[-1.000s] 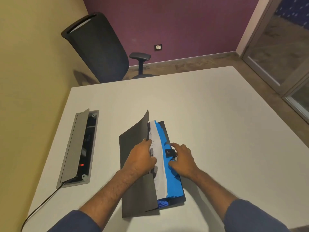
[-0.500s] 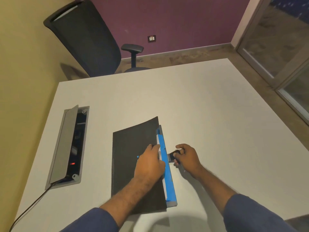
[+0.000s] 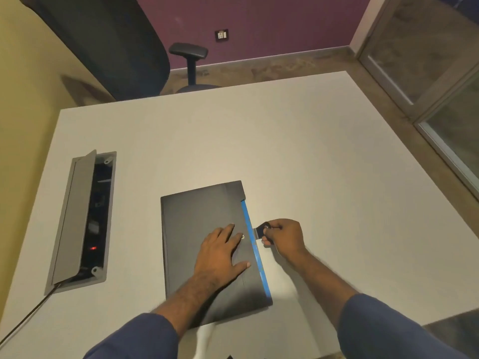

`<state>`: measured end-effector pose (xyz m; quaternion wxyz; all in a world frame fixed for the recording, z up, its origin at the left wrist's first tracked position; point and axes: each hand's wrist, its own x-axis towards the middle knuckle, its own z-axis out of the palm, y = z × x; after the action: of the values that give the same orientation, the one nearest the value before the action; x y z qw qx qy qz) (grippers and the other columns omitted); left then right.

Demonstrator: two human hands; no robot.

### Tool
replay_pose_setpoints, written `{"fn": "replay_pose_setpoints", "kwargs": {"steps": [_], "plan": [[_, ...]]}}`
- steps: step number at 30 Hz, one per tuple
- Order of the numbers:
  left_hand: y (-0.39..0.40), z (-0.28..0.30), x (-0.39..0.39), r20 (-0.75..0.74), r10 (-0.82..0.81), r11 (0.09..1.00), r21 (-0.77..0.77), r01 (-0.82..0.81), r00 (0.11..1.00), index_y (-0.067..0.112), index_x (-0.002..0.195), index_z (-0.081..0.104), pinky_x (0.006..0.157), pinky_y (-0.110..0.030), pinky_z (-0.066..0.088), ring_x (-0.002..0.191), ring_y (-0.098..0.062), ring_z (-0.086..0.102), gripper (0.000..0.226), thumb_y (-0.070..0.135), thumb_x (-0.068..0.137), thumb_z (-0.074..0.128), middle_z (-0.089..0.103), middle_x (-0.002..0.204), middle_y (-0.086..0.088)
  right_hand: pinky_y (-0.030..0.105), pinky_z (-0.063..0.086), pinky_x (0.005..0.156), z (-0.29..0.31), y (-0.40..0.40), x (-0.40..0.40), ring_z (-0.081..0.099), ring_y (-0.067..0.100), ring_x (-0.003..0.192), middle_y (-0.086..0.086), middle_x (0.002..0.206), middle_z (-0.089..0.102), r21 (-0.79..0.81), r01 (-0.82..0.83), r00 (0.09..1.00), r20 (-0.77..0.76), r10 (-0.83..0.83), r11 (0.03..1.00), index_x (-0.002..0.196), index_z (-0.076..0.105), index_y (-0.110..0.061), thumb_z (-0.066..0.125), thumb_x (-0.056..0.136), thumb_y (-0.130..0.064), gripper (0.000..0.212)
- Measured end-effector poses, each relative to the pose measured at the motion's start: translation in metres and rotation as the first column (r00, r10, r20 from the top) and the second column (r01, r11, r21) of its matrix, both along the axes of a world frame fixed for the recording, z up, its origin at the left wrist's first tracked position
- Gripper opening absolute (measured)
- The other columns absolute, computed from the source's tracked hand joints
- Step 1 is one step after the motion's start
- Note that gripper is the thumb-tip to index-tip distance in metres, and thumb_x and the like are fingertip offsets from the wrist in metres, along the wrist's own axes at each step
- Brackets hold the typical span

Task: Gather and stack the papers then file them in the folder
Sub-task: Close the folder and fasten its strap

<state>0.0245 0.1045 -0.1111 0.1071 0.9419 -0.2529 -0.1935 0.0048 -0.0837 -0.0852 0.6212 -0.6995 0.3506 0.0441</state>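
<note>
Folder (image 3: 199, 229) shut under hands, wide bare table (image 3: 311, 151)

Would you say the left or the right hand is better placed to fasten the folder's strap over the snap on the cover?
The right hand: it already pinches the strap tab just beside the snap. The left hand lies flat on the folder, holding the cover down.

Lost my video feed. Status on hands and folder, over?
Left hand flat on the closed folder cover. Right hand pinching the clasp strap at its blue edge. No papers showing. Table around it unobstructed.
</note>
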Motion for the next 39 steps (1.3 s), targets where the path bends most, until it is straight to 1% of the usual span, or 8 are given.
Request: {"fn": "replay_pose_setpoints", "kwargs": {"steps": [5, 8, 14, 21, 28, 32, 35, 39], "plan": [[0.013, -0.024, -0.001, -0.042, -0.038, 0.999, -0.007, 0.038, 0.998, 0.027, 0.159, 0.0, 0.124, -0.042, -0.006, 0.154, -0.021, -0.012, 0.102, 0.082, 0.079, 0.032, -0.013, 0.167, 0.006, 0.034, 0.058, 0.082, -0.015, 0.023, -0.005, 0.065, 0.021, 0.077, 0.011, 0.091, 0.074, -0.402, -0.195, 0.98, -0.047, 0.193, 0.894, 0.093, 0.075, -0.003, 0.065, 0.088, -0.011, 0.014], [0.014, -0.033, -0.001, -0.038, -0.025, 1.0, -0.005, 0.025, 0.999, 0.028, 0.158, -0.007, 0.123, -0.042, -0.011, 0.152, -0.016, -0.02, 0.103, 0.084, 0.079, 0.028, -0.023, 0.162, 0.01, 0.022, 0.051, 0.082, -0.016, 0.042, -0.004, 0.064, 0.015, 0.083, 0.003, 0.103, 0.071, -0.527, -0.355, 0.932, -0.13, 0.339, 0.772, 0.106, 0.073, -0.014, 0.063, 0.094, -0.025, 0.02], [0.015, -0.036, -0.002, 0.002, -0.036, 0.999, -0.039, 0.036, 0.999, 0.022, 0.159, 0.001, 0.122, -0.039, -0.012, 0.154, -0.019, -0.012, 0.102, 0.077, 0.078, 0.03, -0.013, 0.165, 0.007, 0.028, 0.052, 0.087, -0.021, 0.059, 0.0, 0.063, 0.02, 0.095, 0.007, 0.109, 0.066, -0.577, -0.518, 0.848, -0.249, 0.468, 0.631, 0.107, 0.069, -0.01, 0.044, 0.102, -0.027, 0.03], [0.018, -0.034, -0.004, 0.112, -0.048, 0.989, -0.137, 0.063, 0.993, 0.013, 0.152, 0.037, 0.12, -0.045, 0.013, 0.151, -0.027, 0.025, 0.096, 0.078, 0.082, 0.041, 0.031, 0.162, -0.006, 0.035, 0.051, 0.08, -0.029, 0.063, -0.011, 0.059, 0.024, 0.086, 0.015, 0.096, 0.065, -0.63, -0.44, 0.856, -0.077, 0.512, 0.64, 0.1, 0.066, -0.002, 0.049, 0.1, -0.016, 0.022], [0.017, -0.037, -0.003, 0.094, -0.059, 0.993, -0.096, 0.068, 0.994, 0.014, 0.155, 0.032, 0.122, -0.044, 0.01, 0.153, -0.026, 0.019, 0.102, 0.084, 0.08, 0.036, 0.025, 0.164, -0.004, 0.035, 0.062, 0.061, -0.031, 0.061, -0.017, 0.073, 0.027, 0.067, 0.015, 0.077, 0.075, -0.823, -0.5, 0.692, -0.193, 0.695, 0.27, 0.085, 0.077, 0.001, 0.093, 0.061, -0.016, 0.034], [0.017, -0.039, -0.004, 0.107, -0.056, 0.993, -0.102, 0.067, 0.993, 0.014, 0.155, 0.03, 0.122, -0.044, 0.009, 0.153, -0.025, 0.017, 0.102, 0.083, 0.08, 0.037, 0.023, 0.165, -0.004, 0.033, 0.062, 0.067, -0.029, 0.058, -0.015, 0.073, 0.026, 0.069, 0.013, 0.078, 0.076, -0.841, -0.502, 0.653, -0.215, 0.726, 0.202, 0.086, 0.078, -0.001, 0.091, 0.065, -0.022, 0.033], [0.018, -0.041, -0.004, 0.119, -0.061, 0.993, -0.095, 0.073, 0.991, 0.013, 0.154, 0.034, 0.122, -0.046, 0.012, 0.152, -0.027, 0.02, 0.1, 0.082, 0.081, 0.037, 0.026, 0.164, -0.005, 0.038, 0.055, 0.085, -0.025, 0.059, -0.007, 0.068, 0.035, 0.093, 0.018, 0.101, 0.071, -0.784, -0.591, 0.637, -0.308, 0.706, 0.191, 0.104, 0.071, 0.004, 0.07, 0.087, -0.014, 0.025], [0.019, -0.045, -0.003, 0.082, -0.077, 0.996, -0.046, 0.081, 0.994, 0.017, 0.159, 0.015, 0.123, -0.041, -0.006, 0.154, -0.023, -0.003, 0.105, 0.085, 0.08, 0.029, 0.003, 0.167, 0.0, 0.044, 0.045, 0.09, -0.019, 0.063, -0.006, 0.055, 0.041, 0.107, 0.02, 0.114, 0.061, -0.713, -0.673, 0.617, -0.393, 0.682, 0.199, 0.11, 0.061, 0.007, 0.052, 0.089, 0.0, 0.024]]}}
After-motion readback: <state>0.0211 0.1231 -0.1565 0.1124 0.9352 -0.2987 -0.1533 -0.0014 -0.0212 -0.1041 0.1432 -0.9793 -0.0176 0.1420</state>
